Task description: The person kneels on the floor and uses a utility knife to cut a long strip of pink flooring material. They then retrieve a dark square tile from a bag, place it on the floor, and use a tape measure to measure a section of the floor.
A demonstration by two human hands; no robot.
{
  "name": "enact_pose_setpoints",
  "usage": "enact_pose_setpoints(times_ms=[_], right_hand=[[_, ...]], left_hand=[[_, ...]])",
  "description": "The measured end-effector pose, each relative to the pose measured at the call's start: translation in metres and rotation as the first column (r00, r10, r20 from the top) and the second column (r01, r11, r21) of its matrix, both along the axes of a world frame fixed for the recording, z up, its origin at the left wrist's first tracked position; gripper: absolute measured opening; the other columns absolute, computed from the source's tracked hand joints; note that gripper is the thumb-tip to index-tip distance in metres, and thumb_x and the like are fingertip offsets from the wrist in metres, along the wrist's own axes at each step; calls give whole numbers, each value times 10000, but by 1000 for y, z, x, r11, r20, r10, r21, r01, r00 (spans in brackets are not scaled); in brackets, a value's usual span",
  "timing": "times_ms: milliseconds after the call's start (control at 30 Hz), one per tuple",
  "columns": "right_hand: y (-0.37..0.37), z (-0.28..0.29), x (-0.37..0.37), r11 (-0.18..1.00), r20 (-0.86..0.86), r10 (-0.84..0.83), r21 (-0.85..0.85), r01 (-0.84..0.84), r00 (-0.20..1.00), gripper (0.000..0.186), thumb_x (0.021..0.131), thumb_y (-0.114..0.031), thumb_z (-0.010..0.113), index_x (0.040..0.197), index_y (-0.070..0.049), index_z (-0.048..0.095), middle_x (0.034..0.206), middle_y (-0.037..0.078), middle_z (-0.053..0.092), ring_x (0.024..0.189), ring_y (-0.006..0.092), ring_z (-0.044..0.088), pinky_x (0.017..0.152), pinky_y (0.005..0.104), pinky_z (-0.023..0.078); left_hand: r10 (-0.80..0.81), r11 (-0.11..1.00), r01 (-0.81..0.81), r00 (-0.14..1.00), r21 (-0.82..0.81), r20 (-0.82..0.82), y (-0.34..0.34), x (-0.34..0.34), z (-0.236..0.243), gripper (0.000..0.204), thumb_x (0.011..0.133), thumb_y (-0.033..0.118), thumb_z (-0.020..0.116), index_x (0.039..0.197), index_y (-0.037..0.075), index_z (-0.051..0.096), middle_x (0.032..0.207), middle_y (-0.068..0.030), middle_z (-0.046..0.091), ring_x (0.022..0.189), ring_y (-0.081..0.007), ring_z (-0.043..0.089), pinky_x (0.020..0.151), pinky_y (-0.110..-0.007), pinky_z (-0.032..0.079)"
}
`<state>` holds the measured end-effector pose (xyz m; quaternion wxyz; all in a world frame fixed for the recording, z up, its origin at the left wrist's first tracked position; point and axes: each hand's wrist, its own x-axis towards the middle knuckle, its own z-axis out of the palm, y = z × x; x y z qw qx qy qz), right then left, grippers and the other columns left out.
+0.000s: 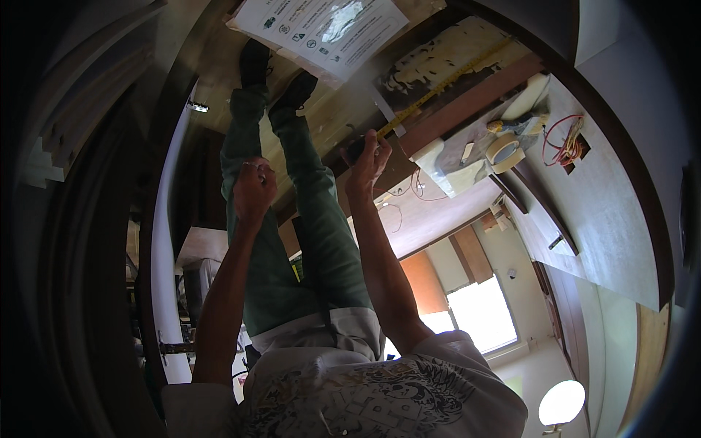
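My right hand (370, 162) is closed around a dark tape measure (355, 150). From it the yellow blade (445, 86) runs out to the upper right, across a wood-framed opening with a mottled, flaking surface (438, 62). In front of my left thigh my left hand (253, 186) is curled into a fist. A small thing seems to show between its fingers, too dark to name. My green trousers and dark shoes show beyond both hands.
A printed sheet (321, 29) lies at the top. On the pale panel (606, 182) to the right are a roll of masking tape (504, 152), red wires (561, 146) by a square cutout, and a small yellow-and-blue item (504, 126). A lit round lamp (561, 403) is at lower right.
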<state>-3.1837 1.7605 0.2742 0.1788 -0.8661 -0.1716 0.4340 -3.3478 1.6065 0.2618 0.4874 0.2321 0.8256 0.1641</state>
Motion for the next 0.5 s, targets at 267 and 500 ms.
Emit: enact_pose_setpoints(times_ms=[267, 500], right_hand=[[0, 3, -1, 1000, -14, 19, 7, -19, 1000, 591, 935, -499, 671, 1284, -109, 396, 1094, 81, 539, 944, 184, 594, 749, 404, 588], [0, 2, -1, 999, -13, 34, -6, -35, 999, 608, 935, -508, 669, 1297, -108, 389, 1111, 82, 541, 959, 191, 598, 762, 412, 585]], left_hand=[[-17, 997, 20, 999, 68, -46, 0, -3, 0, 122, 907, 87, 582, 986, 58, 671, 851, -132, 648, 692, -254, 672, 605, -346, 544], [22, 999, -21, 1000, -34, 22, 4, -7, 4, 110, 893, 136, 609, 974, 76, 652, 892, -126, 647, 777, -279, 690, 672, -389, 556]])
